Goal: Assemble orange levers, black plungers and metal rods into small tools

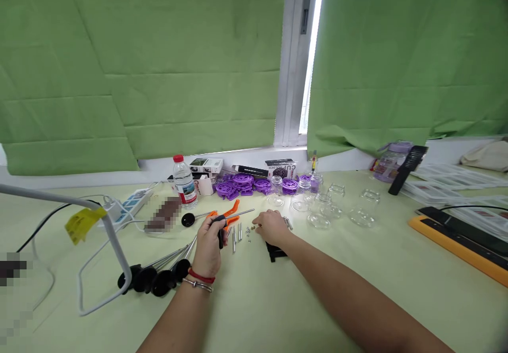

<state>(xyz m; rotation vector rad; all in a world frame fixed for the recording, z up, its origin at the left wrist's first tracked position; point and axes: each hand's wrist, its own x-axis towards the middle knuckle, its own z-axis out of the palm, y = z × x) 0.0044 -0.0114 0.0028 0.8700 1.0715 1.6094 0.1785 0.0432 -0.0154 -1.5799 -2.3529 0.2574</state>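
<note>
My left hand [210, 236] is wrapped around a black piece with a thin metal rod [243, 213], which points to the right. Beyond it lie orange levers [232, 208], partly hidden by the fingers. My right hand [272, 227] reaches down to the table, its fingertips together at some small metal fasteners [248, 231]; whatever they pinch is too small to make out. Between the hands lie several short metal pins [234, 240]. Under the right wrist is a black part [277, 252], mostly covered, with coil springs [288, 223] just behind.
Metal rods with black round ends [161, 283] lie at left, near a grey stand [123, 258]. A water bottle [184, 186], purple plastic parts [243, 181] and small boxes [206, 165] line the back. Glass jars [365, 207] stand right, before an orange-black device [456, 244].
</note>
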